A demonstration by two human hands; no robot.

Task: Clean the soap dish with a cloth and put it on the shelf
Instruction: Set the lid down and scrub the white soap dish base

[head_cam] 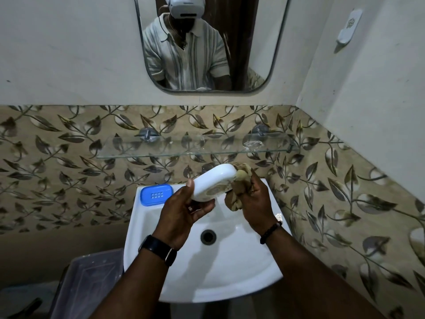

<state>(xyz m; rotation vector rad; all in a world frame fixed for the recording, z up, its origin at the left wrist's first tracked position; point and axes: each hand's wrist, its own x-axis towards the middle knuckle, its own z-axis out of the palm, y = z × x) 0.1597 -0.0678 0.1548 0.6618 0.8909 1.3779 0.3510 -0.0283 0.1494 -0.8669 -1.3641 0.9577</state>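
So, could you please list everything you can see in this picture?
soap dish: one, white, over the sink
cloth: one, brown, against the soap dish
tray: one, blue, sink's back left corner
sink: one, white, bottom centre
shelf: one, glass, wall above sink
mirror: one, above the shelf
hook: one, white, right wall
box: one, clear, left of sink
watch: one, black, left wrist
bracelet: one, dark, right wrist
hands: two; left hand grips soap dish, right hand grips cloth

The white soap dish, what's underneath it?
The left hand holds the white soap dish from beneath, above the sink. The cloth in the right hand covers its far end; the sink's back edge there is hidden.
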